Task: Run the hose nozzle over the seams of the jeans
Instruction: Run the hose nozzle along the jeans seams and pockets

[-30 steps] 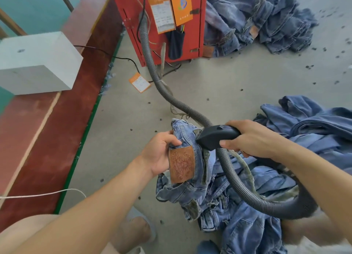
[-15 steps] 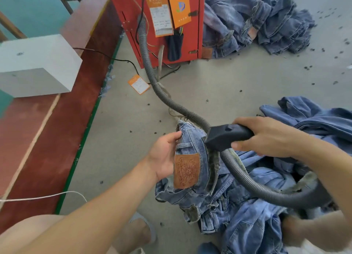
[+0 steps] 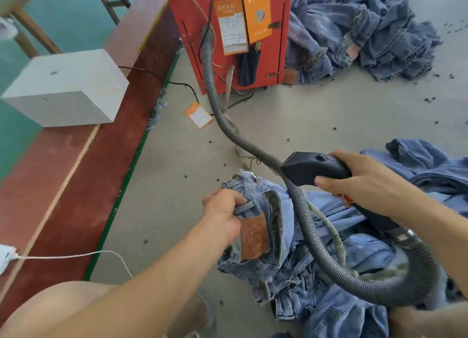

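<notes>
Grey workshop floor (image 3: pixel 316 114), denim piles, red machine (image 3: pixel 233 33) behind. My left hand (image 3: pixel 222 214) pinches jeans (image 3: pixel 273 236) at waistband, beside leather patch (image 3: pixel 254 237), bunched over floor heap. My right hand (image 3: pixel 364 185) wraps nozzle (image 3: pixel 314 168), mouth lifted just clear of cloth. Hose (image 3: pixel 316 236) loops across jeans. Best next, I judge: pull waistband taut, lower mouth flat on seam, travel slowly; mind hose dragging fabric.

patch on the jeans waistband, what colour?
Tan-brown leather patch, embossed; head view shows it.
</notes>
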`<action>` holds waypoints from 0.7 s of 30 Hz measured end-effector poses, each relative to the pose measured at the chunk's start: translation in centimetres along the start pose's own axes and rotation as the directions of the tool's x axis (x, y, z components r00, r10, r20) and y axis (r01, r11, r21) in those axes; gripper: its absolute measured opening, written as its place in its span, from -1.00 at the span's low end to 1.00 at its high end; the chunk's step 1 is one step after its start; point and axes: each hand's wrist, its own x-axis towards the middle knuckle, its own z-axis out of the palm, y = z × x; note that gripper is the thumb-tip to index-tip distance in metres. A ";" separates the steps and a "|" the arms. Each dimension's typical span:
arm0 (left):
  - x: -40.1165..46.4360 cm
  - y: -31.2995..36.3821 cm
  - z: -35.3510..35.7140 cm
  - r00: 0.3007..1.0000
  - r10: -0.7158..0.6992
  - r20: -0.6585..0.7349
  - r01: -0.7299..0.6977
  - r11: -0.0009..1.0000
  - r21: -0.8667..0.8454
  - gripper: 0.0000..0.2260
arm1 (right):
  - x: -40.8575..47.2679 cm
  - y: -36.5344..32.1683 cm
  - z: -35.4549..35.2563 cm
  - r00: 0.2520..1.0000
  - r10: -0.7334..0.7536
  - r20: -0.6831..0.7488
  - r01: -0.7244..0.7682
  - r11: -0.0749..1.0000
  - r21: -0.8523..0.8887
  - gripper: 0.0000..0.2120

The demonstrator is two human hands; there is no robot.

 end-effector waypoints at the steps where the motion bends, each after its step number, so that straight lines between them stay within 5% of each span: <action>1: -0.3 0.3 -0.2 0.999 -0.042 0.031 0.044 0.998 -0.051 -0.67 | 0.0 0.0 0.1 1.000 -0.001 0.008 0.001 1.000 -0.020 -0.87; 7: -1.1 0.6 -0.7 0.939 -0.060 0.339 0.099 0.990 -0.098 -0.73 | 0.6 0.2 -0.1 0.997 -0.014 0.081 0.023 0.994 -0.102 -0.86; 13: -1.7 -0.5 -0.3 0.858 0.038 0.513 -0.075 0.996 0.051 -0.43 | 0.8 -0.9 0.8 0.988 -0.072 0.138 0.099 0.975 -0.199 -0.85; 21: -2.6 -0.6 0.0 0.819 0.065 0.570 -0.178 0.973 0.144 -0.32 | 0.5 -1.5 0.9 0.986 -0.122 -0.110 0.116 0.992 -0.056 -0.82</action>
